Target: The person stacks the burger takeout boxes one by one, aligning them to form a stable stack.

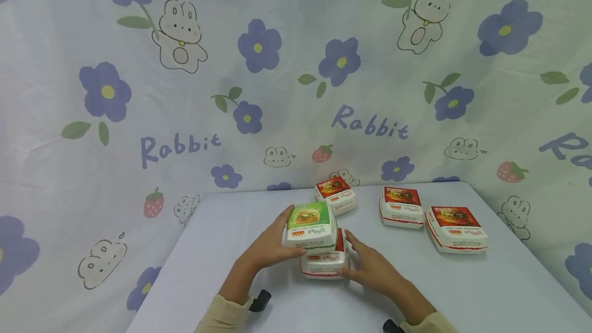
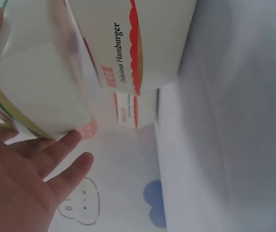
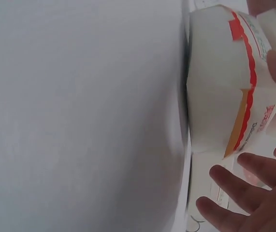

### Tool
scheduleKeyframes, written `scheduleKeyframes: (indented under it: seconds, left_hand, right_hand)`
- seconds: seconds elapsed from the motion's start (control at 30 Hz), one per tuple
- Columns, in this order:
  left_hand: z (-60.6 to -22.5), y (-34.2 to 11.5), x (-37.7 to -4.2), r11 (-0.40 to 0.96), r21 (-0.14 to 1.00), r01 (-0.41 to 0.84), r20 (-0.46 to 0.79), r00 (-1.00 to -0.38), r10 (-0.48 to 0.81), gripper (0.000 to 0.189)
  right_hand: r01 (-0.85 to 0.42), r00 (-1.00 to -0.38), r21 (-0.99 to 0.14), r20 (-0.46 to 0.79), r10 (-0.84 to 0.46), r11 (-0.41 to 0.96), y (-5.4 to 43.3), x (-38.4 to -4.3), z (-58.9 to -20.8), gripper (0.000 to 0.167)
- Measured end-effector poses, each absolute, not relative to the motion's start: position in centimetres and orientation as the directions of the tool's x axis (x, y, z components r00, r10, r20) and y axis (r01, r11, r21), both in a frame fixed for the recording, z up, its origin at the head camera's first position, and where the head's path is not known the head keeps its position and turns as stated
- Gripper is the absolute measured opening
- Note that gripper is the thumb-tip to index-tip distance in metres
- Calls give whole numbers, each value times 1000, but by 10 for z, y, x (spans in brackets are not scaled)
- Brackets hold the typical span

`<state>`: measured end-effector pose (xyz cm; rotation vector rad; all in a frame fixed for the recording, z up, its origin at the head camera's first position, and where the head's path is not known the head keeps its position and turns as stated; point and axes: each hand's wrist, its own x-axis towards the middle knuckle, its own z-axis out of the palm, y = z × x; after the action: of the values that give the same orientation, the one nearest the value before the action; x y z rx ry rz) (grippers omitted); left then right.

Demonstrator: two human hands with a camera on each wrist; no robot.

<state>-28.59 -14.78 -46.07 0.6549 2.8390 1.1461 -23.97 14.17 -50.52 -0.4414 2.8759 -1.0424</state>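
My left hand (image 1: 272,243) grips a green-topped hamburger box (image 1: 311,222), its thumb across the front and its fingers along the far left side. That box is tilted and overlaps the upper left of a red-topped hamburger box (image 1: 325,269) on the table. In the left wrist view, the green-edged box (image 2: 36,82) lies against the fingers. My right hand (image 1: 376,271) is at the right side of the red-topped box, thumb at its front corner. The right wrist view has that box (image 3: 217,82) beside spread, fairly straight fingers (image 3: 234,181). Much of its top is hidden.
Behind these boxes stands another red-topped hamburger box (image 1: 336,197) near the table's back edge. Two more, a back one (image 1: 401,208) and a nearer one (image 1: 458,230), sit to the right on the white table (image 1: 222,220). A printed rabbit curtain (image 1: 296,91) hangs behind.
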Motion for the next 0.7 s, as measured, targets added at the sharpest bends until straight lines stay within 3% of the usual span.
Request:
scheduleKeyframes:
  seconds: [0.7]
  left_hand:
    - [-457,-130,-275,641,631,438,142,-877,460,123]
  right_hand:
    - [-306,-951,-713,194,-242,630,138,-232,-495,101]
